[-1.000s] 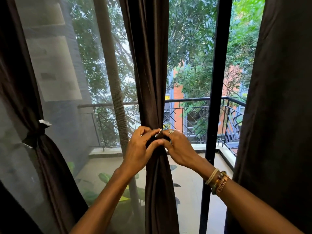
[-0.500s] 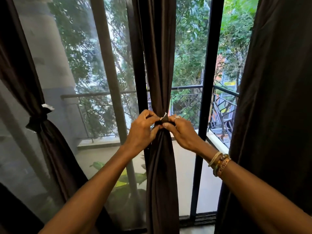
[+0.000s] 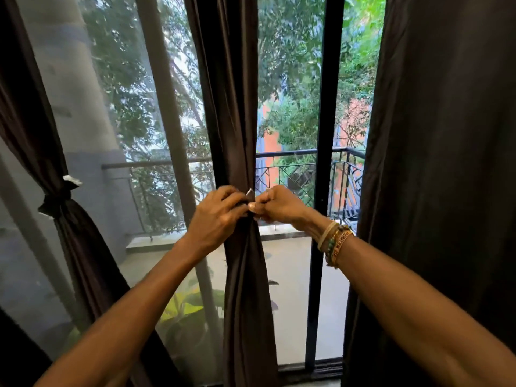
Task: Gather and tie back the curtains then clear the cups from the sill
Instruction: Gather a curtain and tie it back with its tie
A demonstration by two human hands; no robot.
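middle curtain (image 3: 240, 107): dark brown, hangs in front of the glass at centre view, gathered into a narrow bundle at waist height; it fans out a little below the pinch point
tie (image 3: 249, 192): dark band round the bundle's waist, mostly hidden by fingers. Only a small pale tab sticks up between the two hands
left hand (image 3: 216, 219): grip closed, fingers curled over the front of the bundle and pinching the tie from the left side
right hand (image 3: 279, 205): grip closed too, fist-like with the thumb forward, pinching the tie's other end just right of the bundle
hand spacing: fingertips meet at the tie, touching or nearly so (can't tell which)
knot state: can't tell, fingers cover it
left curtain (image 3: 83, 247): already cinched by its own dark band (image 3: 57, 196), which has a white tag at the top; it sits at the far left, well apart from the hands
right curtain (image 3: 432, 163): hangs loose and full width along the right edge
bracelets (image 3: 335, 241): stacked on the right wrist
window frame (image 3: 326, 135): black upright between middle curtain and right curtain
outside: balcony railing (image 3: 293, 155) and trees behind the glass, green leaves (image 3: 184, 305) low down beside the bundle
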